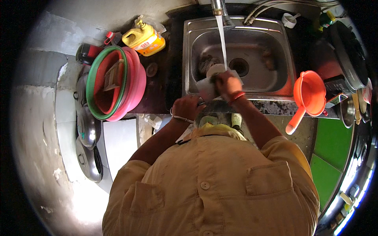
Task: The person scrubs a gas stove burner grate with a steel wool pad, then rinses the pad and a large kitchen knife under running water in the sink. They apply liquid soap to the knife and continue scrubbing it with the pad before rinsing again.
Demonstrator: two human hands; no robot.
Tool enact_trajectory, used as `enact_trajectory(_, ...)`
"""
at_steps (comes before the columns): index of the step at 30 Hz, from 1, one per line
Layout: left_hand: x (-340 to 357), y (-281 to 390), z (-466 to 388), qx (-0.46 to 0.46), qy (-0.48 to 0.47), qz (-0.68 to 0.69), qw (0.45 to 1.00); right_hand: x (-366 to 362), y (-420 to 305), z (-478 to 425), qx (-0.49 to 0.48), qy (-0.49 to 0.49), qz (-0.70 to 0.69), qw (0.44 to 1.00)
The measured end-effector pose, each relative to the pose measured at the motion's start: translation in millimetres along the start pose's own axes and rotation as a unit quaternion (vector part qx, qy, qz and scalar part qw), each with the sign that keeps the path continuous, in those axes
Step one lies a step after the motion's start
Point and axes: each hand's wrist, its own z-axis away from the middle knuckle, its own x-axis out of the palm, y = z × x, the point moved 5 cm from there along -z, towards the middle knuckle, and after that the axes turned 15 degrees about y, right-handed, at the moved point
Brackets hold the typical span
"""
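Water runs from the faucet (217, 11) into the stainless steel sink (239, 93). My left hand (186, 107) is closed around the dark handle of a flat, wide grey metal tool (206, 88), which looks like a cleaver and lies over the sink's near left edge. On the tool's flat part rests my right hand (228, 84), blurred, directly below the stream; whether it holds anything cannot be seen. A pale round thing (217, 70) shows just beyond my right fingers. A crumpled dark cloth-like thing (208, 62) lies in the basin, left of the drain (239, 67).
Left of the sink stand nested plastic basins (138, 79), a green-rimmed colander (125, 85) and a yellow pump jug (147, 41). An orange plastic dipper (313, 91) overhangs the counter's edge at right, near dark cookware (345, 56). A small white cup (288, 21) sits behind.
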Motion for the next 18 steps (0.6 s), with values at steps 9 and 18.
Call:
enact_trajectory(9,-2,6,-6,-0.012,-0.002,0.002,1.0,-6,7,-9,-0.01,-0.018,-0.019,1.0)
enact_trajectory(18,-4,5,-9,0.006,0.003,-0.001,1.0,-1,0,-23,-0.013,-0.076,0.027,0.997)
